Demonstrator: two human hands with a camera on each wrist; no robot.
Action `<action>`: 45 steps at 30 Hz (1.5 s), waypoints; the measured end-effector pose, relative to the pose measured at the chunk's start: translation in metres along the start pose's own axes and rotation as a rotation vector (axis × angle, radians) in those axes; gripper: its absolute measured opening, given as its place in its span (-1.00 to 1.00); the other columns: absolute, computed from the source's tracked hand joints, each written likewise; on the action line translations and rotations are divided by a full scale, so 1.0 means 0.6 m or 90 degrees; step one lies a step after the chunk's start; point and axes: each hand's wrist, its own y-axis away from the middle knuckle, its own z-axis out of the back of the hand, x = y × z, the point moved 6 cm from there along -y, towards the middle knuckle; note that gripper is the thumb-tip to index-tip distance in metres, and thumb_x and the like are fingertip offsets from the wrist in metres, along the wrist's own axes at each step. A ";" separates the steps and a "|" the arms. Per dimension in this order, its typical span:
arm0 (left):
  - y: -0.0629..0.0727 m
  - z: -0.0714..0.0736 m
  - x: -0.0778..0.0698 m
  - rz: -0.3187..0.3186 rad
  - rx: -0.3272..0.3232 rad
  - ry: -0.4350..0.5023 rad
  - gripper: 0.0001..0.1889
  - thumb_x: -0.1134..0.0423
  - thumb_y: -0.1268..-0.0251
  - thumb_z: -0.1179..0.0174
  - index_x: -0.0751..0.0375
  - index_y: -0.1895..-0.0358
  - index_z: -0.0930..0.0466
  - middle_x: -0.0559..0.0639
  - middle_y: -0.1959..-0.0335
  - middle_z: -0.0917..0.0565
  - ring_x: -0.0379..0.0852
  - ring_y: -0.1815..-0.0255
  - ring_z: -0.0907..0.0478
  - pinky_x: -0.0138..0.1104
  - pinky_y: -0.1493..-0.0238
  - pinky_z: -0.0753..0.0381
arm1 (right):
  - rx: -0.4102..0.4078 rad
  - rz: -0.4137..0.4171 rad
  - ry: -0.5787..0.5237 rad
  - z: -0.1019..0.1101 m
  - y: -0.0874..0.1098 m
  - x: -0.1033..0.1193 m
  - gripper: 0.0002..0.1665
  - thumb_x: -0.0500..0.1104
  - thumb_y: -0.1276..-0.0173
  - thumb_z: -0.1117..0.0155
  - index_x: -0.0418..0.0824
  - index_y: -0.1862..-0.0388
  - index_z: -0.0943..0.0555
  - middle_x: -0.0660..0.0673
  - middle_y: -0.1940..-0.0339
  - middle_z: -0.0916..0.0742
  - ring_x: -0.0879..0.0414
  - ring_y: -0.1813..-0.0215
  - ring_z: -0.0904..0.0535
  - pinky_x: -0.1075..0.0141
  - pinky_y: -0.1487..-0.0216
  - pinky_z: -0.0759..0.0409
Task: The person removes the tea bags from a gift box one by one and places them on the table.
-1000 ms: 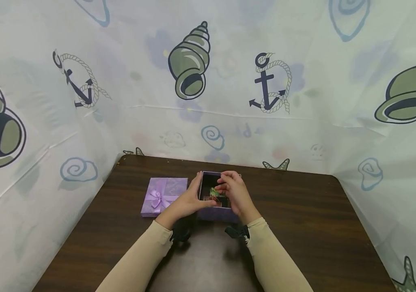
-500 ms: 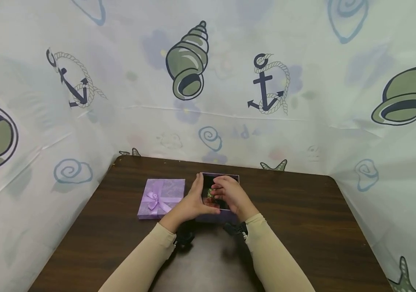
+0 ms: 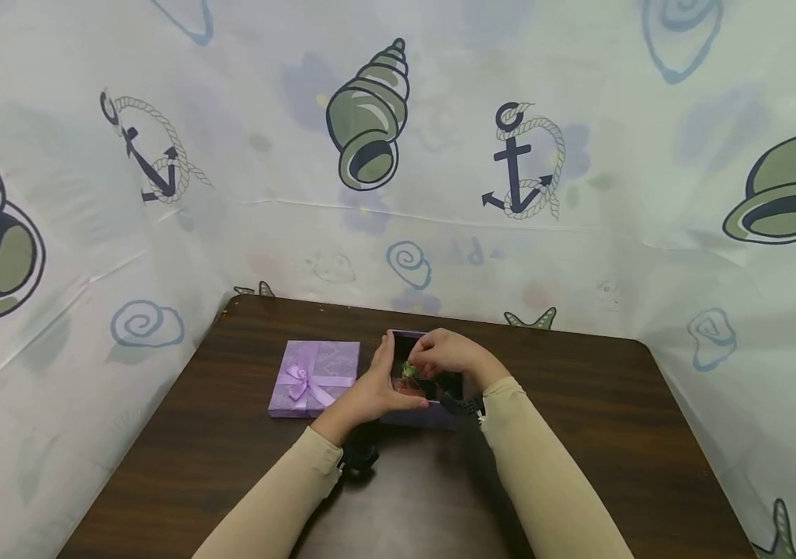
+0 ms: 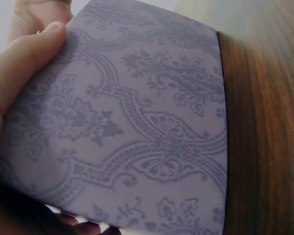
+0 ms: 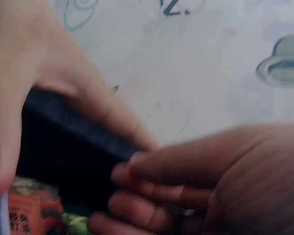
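A purple patterned gift box [image 3: 420, 418] stands open-topped at the table's middle. My left hand [image 3: 373, 393] grips its left side, thumb over the near rim and fingers along the wall; the left wrist view shows the patterned outside. My right hand [image 3: 452, 355] reaches over the right wall with curled fingers, thumb close to the index finger. Just under those fingertips is a small green item [image 3: 408, 370]; whether they pinch it is hidden. An orange-red packet [image 5: 24, 215] with printed characters lies inside the black interior.
The purple lid [image 3: 321, 369] with a ribbon bow lies left of the box. Dark wood-grain table [image 3: 579, 419] surrounds both. A white cloth [image 3: 439, 155] printed with shells and anchors hangs behind and at the sides.
My right hand has turned and lowered into the box, its fingertips now at the green item. The left hand keeps its hold on the box; the lid stays in place.
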 end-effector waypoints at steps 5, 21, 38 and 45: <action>0.006 -0.007 0.004 0.011 0.017 0.002 0.59 -0.18 -0.16 -0.66 -0.19 -0.75 0.72 0.12 -0.83 0.57 0.25 -0.85 0.48 0.33 -0.73 -0.04 | 0.034 0.026 -0.041 -0.010 -0.014 -0.024 -0.68 -0.21 -0.62 -0.31 -0.45 -0.11 -0.76 -0.31 0.09 -0.79 -0.05 0.13 -0.69 0.03 -0.11 -0.74; -0.004 -0.001 -0.001 0.003 0.005 0.027 0.62 -0.19 -0.12 -0.68 -0.29 -0.73 0.75 0.02 -0.83 0.56 0.24 -0.86 0.37 0.23 -0.76 -0.02 | 0.159 0.009 0.073 -0.011 -0.026 -0.016 -0.59 -0.19 -0.58 -0.37 -0.27 -0.33 -0.72 -0.16 -0.20 -0.82 0.04 -0.18 -0.74 0.03 -0.35 -0.70; -0.006 0.003 0.004 0.007 -0.006 0.015 0.61 -0.18 -0.13 -0.68 -0.31 -0.73 0.74 0.03 -0.85 0.50 0.24 -0.86 0.26 0.22 -0.75 -0.11 | 0.212 0.060 0.046 -0.019 -0.022 -0.010 -0.56 -0.36 -0.45 -0.41 -0.23 -0.28 -0.65 -0.24 -0.05 -0.74 -0.01 -0.02 -0.68 0.24 -0.07 -0.73; -0.005 0.001 0.006 0.016 -0.014 0.017 0.63 -0.19 -0.08 -0.70 -0.30 -0.74 0.72 0.02 -0.85 0.48 0.20 -0.87 0.32 0.24 -0.76 -0.04 | 0.222 0.068 0.096 -0.028 -0.022 -0.013 -0.74 -0.37 -0.45 -0.36 -0.24 -0.08 -0.73 -0.16 0.15 -0.78 0.08 0.18 -0.66 0.26 0.07 -0.73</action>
